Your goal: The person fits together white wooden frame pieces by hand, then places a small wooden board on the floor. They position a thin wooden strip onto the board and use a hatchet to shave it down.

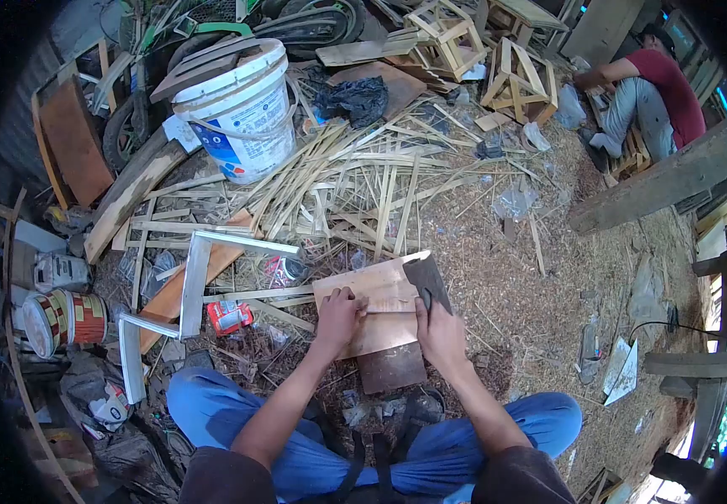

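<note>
A light wooden board point(372, 336) lies in front of my crossed legs, over a dark wooden block point(393, 371). On the board a thin wooden strip point(391, 312) runs crosswise between my hands. My left hand point(342, 321) is closed with curled fingers at the strip's left end. My right hand point(441, 334) is closed at its right end, beside a dark wooden piece point(429, 281) at the board's far right corner. Something small and dark shows by the right thumb; I cannot tell what it is.
Left of the board stands a white wooden frame point(194, 286), near a red packet point(229, 317). A white bucket point(250, 126) and many loose wooden strips point(355, 181) lie ahead. A person point(666, 92) sits at the far right near a thick beam point(658, 181).
</note>
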Available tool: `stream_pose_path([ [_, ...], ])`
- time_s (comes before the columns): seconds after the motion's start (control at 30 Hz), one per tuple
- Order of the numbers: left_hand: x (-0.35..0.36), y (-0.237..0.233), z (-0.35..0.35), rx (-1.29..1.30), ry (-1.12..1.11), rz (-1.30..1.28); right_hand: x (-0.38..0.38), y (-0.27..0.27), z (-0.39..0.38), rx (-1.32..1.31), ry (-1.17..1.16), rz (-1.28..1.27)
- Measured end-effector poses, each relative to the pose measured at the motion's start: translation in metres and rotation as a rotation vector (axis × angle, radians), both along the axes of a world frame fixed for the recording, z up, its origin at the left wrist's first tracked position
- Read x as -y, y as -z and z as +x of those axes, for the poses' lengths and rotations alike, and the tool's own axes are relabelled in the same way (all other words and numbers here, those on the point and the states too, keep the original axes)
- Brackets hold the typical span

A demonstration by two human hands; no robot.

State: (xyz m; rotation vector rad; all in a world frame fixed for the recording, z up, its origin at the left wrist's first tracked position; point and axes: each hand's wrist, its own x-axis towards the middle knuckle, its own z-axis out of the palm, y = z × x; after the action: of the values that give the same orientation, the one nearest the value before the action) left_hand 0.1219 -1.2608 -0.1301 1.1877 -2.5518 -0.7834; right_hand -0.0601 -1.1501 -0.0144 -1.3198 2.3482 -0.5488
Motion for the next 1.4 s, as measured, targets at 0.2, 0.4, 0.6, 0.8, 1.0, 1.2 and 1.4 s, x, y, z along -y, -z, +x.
stream_pose_path([
  [0.2, 0.001, -0.004, -0.001, 0.024, 0.02, -0.032, -0.017, 0.068, -0.008, 0.066, -0.061, 0.059],
  [0.4, -0.003, -0.005, -0.001, 0.022, 0.027, -0.051, -0.016, 0.051, -0.014, 0.006, -0.111, 0.088],
  [0.6, -0.002, 0.0, -0.002, 0.035, 0.022, -0.046, -0.006, -0.004, -0.003, 0.014, -0.026, -0.04],
  [0.8, -0.006, -0.01, -0.003, 0.046, 0.031, -0.017, -0.028, 0.057, -0.009, 0.066, -0.127, 0.085],
  [1.0, -0.003, 0.005, -0.005, 0.07, 0.032, -0.056, -0.023, 0.038, -0.018, 0.026, -0.106, 0.103],
  [1.2, -0.005, -0.007, -0.005, 0.009, 0.014, -0.034, -0.009, -0.02, -0.02, 0.002, -0.037, 0.04],
  [1.4, -0.005, -0.008, -0.006, 0.002, 0.017, -0.002, -0.03, 0.036, -0.014, -0.074, -0.104, 0.172],
])
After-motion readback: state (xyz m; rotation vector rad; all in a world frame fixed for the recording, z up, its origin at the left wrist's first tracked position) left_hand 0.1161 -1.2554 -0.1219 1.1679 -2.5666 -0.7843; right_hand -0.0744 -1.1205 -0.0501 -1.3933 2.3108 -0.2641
